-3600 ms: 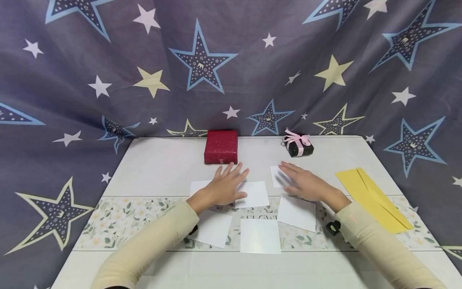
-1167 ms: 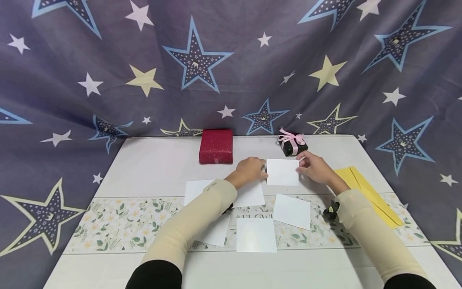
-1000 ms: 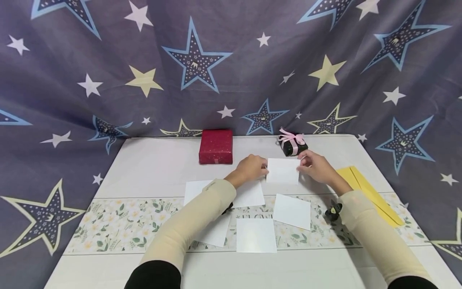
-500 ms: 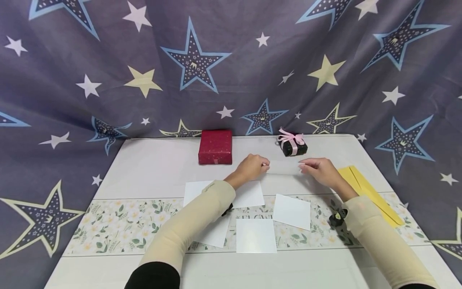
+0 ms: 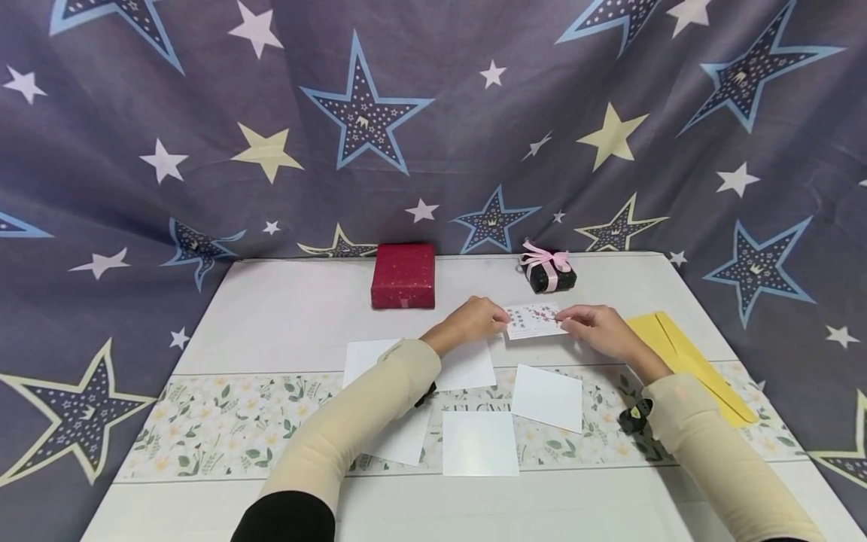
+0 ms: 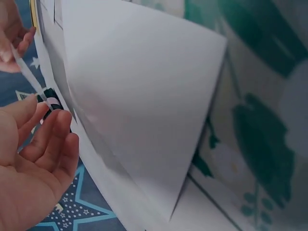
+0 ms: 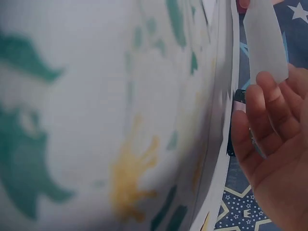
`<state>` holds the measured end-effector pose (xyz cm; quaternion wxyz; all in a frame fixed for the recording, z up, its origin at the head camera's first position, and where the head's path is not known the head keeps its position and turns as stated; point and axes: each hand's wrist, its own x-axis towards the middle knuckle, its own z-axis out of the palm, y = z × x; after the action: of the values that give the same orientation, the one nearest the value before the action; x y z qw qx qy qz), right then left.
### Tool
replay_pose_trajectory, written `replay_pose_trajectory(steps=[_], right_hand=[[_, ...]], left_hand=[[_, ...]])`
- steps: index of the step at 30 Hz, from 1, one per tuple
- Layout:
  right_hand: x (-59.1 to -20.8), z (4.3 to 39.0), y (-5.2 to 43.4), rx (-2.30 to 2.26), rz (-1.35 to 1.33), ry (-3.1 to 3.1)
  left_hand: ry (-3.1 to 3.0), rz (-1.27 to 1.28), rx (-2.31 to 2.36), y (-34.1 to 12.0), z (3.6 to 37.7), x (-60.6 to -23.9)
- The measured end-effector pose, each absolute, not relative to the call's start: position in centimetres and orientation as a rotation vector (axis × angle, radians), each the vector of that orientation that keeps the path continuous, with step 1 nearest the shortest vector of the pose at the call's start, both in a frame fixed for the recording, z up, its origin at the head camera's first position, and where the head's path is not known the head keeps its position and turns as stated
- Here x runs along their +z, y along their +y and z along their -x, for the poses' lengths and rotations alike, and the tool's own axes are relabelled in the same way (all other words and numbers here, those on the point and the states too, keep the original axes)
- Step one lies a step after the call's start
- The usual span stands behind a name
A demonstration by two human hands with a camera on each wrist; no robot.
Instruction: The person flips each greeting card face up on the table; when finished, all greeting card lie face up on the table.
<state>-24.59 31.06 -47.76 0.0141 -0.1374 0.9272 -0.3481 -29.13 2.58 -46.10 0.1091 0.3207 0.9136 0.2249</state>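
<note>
Your tabletop point(image 5: 284, 316) carries a floral strip across its middle. Near its right edge lies the yellow envelope point(image 5: 684, 361). At the far edge sit the red gift box point(image 5: 403, 275) and, to its right, the small black box with the pink bow point(image 5: 550, 271). Four white cards point(image 5: 480, 443) lie face down around the floral strip. You hold the patterned card point(image 5: 533, 320) just above the tabletop, in front of the black box: your left hand point(image 5: 474, 318) pinches its left edge, your right hand point(image 5: 596, 327) its right edge, both grips narrow on the card.
</note>
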Motion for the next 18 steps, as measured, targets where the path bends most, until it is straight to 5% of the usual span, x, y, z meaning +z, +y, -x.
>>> replay_pose_trajectory(steps=[18], right_hand=[[-48.5, 25.7, 30.5, -0.703, 0.48, 2.813]], left_hand=[[2.642, -0.962, 0.338, 3.5, 28.5, -46.4]])
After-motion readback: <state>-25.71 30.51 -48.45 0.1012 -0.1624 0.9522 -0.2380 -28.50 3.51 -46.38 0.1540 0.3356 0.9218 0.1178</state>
